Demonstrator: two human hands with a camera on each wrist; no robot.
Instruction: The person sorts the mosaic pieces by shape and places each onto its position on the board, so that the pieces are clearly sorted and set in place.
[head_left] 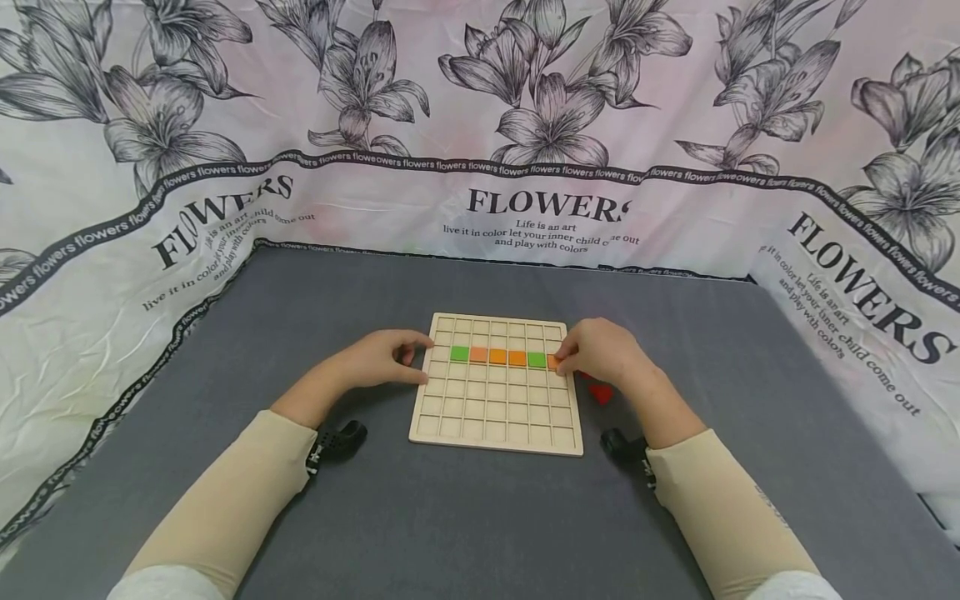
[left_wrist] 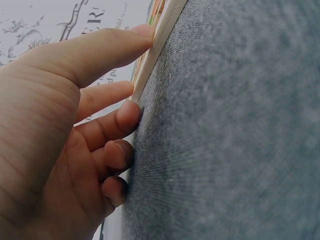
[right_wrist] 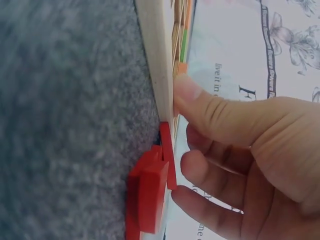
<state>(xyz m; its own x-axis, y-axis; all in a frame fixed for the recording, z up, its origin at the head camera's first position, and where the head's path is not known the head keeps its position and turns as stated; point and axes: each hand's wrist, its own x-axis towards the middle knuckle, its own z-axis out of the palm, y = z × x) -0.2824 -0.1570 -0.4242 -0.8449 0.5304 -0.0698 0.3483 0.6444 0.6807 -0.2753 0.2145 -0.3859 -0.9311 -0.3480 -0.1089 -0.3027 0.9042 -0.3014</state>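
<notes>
A square wooden grid board lies on the dark grey table. One row holds coloured square tiles: a green tile, several orange tiles and another green tile. At the board's left edge, the left hand rests its spread thumb and forefinger against the side; the other fingers curl loosely in the left wrist view. Over the right edge, the right hand pinches an orange tile at the row's right end, its fingers partly covering it. The thumb is at this tile in the right wrist view.
Red pieces lie beside the board's right edge, partly under the right hand; the right wrist view shows them stacked loosely against the board. A flower-printed cloth hangs round the table's back and sides.
</notes>
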